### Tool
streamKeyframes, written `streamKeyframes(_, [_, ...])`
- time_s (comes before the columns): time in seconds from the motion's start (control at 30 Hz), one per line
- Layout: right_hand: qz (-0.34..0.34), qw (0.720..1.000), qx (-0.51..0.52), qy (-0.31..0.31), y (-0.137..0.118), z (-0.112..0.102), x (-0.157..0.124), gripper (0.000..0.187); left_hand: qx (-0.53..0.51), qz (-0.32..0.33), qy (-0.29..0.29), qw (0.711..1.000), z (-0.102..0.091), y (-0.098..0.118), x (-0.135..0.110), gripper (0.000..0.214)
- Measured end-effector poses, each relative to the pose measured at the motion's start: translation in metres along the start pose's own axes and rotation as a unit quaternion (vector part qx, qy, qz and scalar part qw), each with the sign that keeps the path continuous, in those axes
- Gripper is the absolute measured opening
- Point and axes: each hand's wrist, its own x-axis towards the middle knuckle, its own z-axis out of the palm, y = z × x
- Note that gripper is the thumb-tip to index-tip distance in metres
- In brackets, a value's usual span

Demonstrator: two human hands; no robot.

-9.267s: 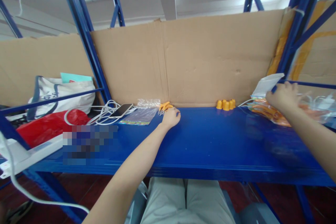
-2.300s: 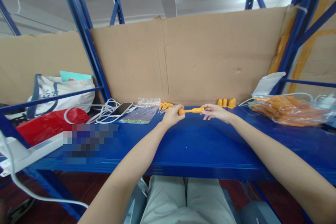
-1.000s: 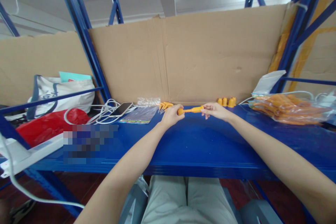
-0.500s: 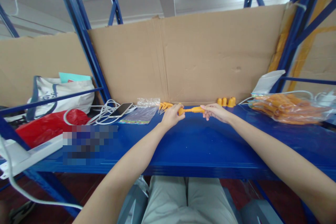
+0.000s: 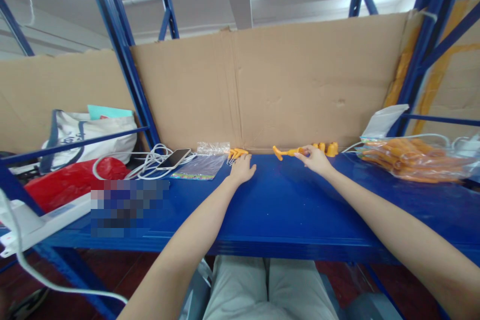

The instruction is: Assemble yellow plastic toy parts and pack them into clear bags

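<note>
My right hand (image 5: 316, 159) pinches one end of a long orange plastic piece (image 5: 287, 152) with a forked tip, held just above the blue shelf (image 5: 292, 205) near the cardboard back wall. Just behind my right hand stand a few small orange caps (image 5: 329, 148). My left hand (image 5: 242, 168) rests on the shelf with its fingers curled, right beside a small heap of orange pieces with metal chains (image 5: 234, 154). What the left fingers hold, if anything, is hidden.
A clear bag of orange parts (image 5: 408, 159) lies at the right. Flat plastic sleeves (image 5: 200, 165), a phone (image 5: 173, 158) and white cables (image 5: 142, 162) lie left of my hands. A red bag (image 5: 63, 180) and a white tote (image 5: 88, 135) sit at far left. Cardboard (image 5: 285, 85) backs the shelf.
My left hand has let go of the orange piece and dropped to the shelf by the heap. My right hand has carried the piece to the right, towards the caps.
</note>
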Motion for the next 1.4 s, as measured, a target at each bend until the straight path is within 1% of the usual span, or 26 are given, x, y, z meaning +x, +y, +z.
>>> streamKeyframes(0.03, [-0.019, 0.997, -0.067, 0.024, 0.002, -0.001, 0.000, 0.029, 0.018, -0.030, -0.027, 0.999, 0.001, -0.003, 0.000, 0.046])
streamKeyframes(0.1, [-0.057, 0.978, -0.195, 0.037, 0.002, -0.002, -0.003, 0.030, 0.044, -0.074, -0.079, 0.993, 0.001, -0.006, 0.001, 0.045])
streamKeyframes(0.17, [-0.085, 0.952, -0.293, 0.017, 0.000, -0.004, -0.007, 0.029, 0.060, -0.093, -0.123, 0.986, 0.002, -0.008, 0.002, 0.046])
streamKeyframes(0.23, [-0.098, 0.929, -0.356, -0.010, -0.004, -0.004, -0.011, 0.027, 0.069, -0.094, -0.152, 0.981, 0.003, -0.007, 0.002, 0.047])
streamKeyframes(0.3, [-0.101, 0.916, -0.385, -0.040, -0.008, -0.004, -0.013, 0.027, 0.074, -0.093, -0.158, 0.980, 0.002, -0.007, 0.003, 0.048])
streamKeyframes(0.37, [-0.092, 0.912, -0.394, -0.067, -0.010, -0.001, -0.014, 0.028, 0.078, -0.101, -0.142, 0.982, 0.002, -0.008, 0.004, 0.050])
streamKeyframes(0.47, [-0.052, 0.917, -0.385, -0.090, -0.008, 0.004, -0.014, 0.030, 0.078, -0.141, -0.118, 0.980, 0.000, -0.010, 0.004, 0.052])
streamKeyframes(0.53, [-0.030, 0.923, -0.370, -0.101, -0.005, 0.006, -0.013, 0.031, 0.071, -0.167, -0.119, 0.976, -0.001, -0.013, 0.004, 0.053])
streamKeyframes(0.6, [-0.027, 0.927, -0.354, -0.120, -0.002, 0.008, -0.012, 0.034, 0.064, -0.169, -0.118, 0.976, 0.000, -0.015, 0.004, 0.053])
streamKeyframes(0.77, [-0.019, 0.935, -0.320, -0.152, 0.006, 0.011, -0.009, 0.052, 0.063, -0.136, -0.074, 0.986, 0.004, -0.018, 0.006, 0.043])
streamKeyframes(0.9, [0.004, 0.938, -0.304, -0.166, 0.009, 0.012, -0.008, 0.056, 0.082, -0.103, -0.043, 0.990, 0.005, -0.016, 0.007, 0.032])
streamKeyframes(0.97, [0.011, 0.939, -0.298, -0.170, 0.009, 0.013, -0.007, 0.057, 0.092, -0.073, -0.035, 0.992, 0.003, -0.013, 0.006, 0.028])
streamKeyframes(1.03, [0.015, 0.941, -0.292, -0.173, 0.010, 0.013, -0.007, 0.057, 0.092, -0.029, -0.032, 0.995, 0.001, -0.008, 0.006, 0.028])
streamKeyframes(1.13, [0.025, 0.941, -0.286, -0.182, 0.010, 0.014, -0.006, 0.058, 0.053, 0.067, -0.038, 0.996, 0.000, 0.003, 0.005, 0.030])
streamKeyframes(1.2, [0.031, 0.940, -0.284, -0.186, 0.011, 0.014, -0.006, 0.059, -0.001, 0.132, -0.042, 0.990, 0.001, 0.010, 0.004, 0.027])
streamKeyframes(1.23, [0.031, 0.940, -0.283, -0.187, 0.011, 0.014, -0.005, 0.058, -0.028, 0.153, -0.036, 0.987, 0.003, 0.012, 0.004, 0.027])
streamKeyframes(1.3, [0.027, 0.941, -0.282, -0.185, 0.012, 0.015, -0.005, 0.058, -0.066, 0.172, -0.012, 0.983, 0.006, 0.015, 0.005, 0.030])
streamKeyframes(1.37, [0.023, 0.941, -0.283, -0.184, 0.013, 0.015, -0.004, 0.057, -0.074, 0.168, 0.010, 0.983, 0.010, 0.012, 0.006, 0.034])
streamKeyframes(1.4, [0.022, 0.941, -0.284, -0.184, 0.014, 0.015, -0.004, 0.057, -0.069, 0.161, 0.012, 0.984, 0.012, 0.009, 0.007, 0.037])
